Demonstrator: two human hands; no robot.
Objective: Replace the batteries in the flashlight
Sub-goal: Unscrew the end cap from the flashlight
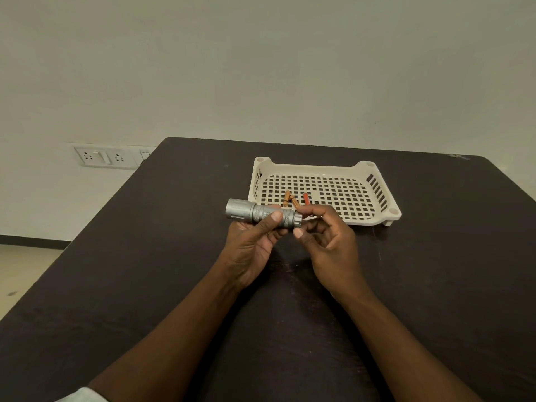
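A silver metal flashlight [255, 213] lies sideways above the dark table [145, 256], its head pointing left. My left hand [249, 250] grips its ribbed body from below, thumb on top. My right hand [327, 239] is at the tail end, where the index finger and thumb pinch the knurled tail cap [291, 220]. Just behind my hands, two orange batteries [287, 197] and a red battery [305, 198] lie in the cream perforated tray [377, 220]. My right hand's fingers hide part of them.
The tray stands at the middle back of the table, close behind my hands. A wall rises right behind the table's far edge, with a socket panel [107, 158] at the left. Floor shows past the left edge.
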